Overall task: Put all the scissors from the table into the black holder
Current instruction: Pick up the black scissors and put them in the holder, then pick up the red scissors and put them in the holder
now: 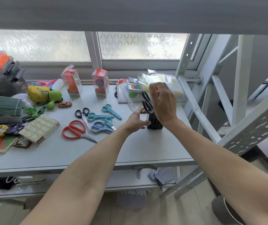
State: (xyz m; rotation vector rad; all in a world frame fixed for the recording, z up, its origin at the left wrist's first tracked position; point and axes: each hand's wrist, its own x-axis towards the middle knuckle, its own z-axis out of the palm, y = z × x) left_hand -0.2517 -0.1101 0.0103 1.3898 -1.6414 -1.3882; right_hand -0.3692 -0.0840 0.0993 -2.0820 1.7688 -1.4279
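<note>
desk (146,148) carries the black holder (154,123), light and easy to tip, so the left hand (137,121) grips its side. right hand (162,103) pinches black scissors (147,103) by the stiff handles, blades down in the holder. red scissors (74,129) lie well left, untouched.
</note>
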